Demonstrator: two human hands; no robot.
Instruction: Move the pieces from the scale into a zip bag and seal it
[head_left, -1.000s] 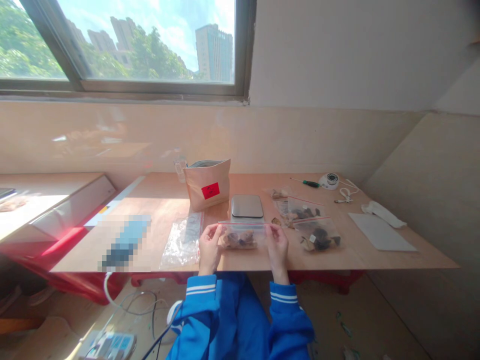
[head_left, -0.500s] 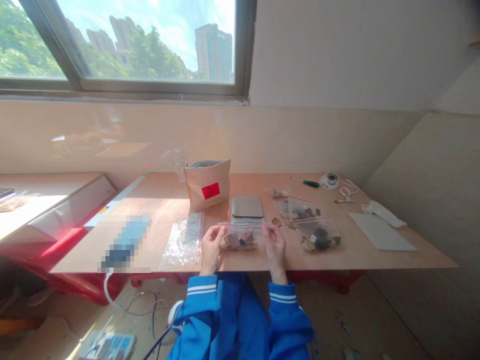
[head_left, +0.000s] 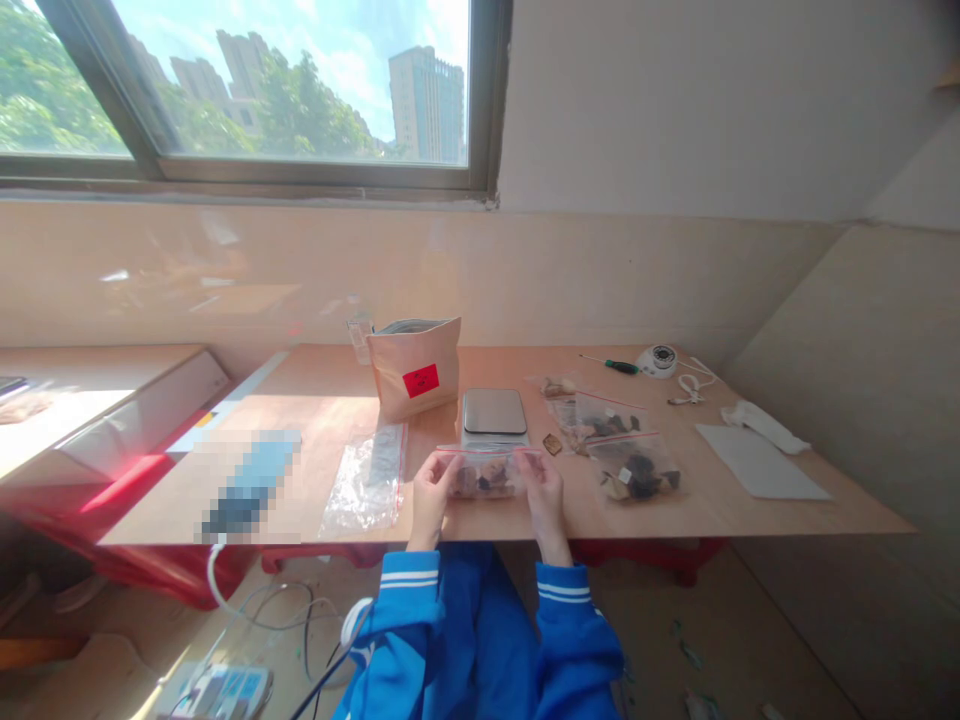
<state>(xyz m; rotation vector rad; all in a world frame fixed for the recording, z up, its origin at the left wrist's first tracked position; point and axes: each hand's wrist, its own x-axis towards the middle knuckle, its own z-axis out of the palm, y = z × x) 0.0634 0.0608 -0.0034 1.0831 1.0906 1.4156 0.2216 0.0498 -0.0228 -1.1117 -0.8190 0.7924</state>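
Note:
A clear zip bag (head_left: 487,478) with a red seal strip and brown and dark dried pieces inside is held between my two hands at the table's front edge. My left hand (head_left: 431,495) pinches its upper left part. On the other side, my right hand (head_left: 545,500) grips the upper right part, fingers closed on the plastic. Just behind the bag is a digital scale (head_left: 495,412) with a bare metal plate. Flat clear zip bags (head_left: 367,478) lie left of my left hand. One small brown piece (head_left: 552,444) rests beyond my right hand.
A kraft paper pouch (head_left: 416,370) with a red label stands open-topped behind the scale. Filled zip bags (head_left: 637,470) lie to the right. Farther off are a screwdriver (head_left: 621,367), a white dome camera (head_left: 658,361) and white sheets (head_left: 761,462). A blurred-out object (head_left: 251,485) is at left.
Both hands have moved inward along the seal strip, closer together. Each end of the red strip now shows more beyond the fingers. The bag stays in front of the scale.

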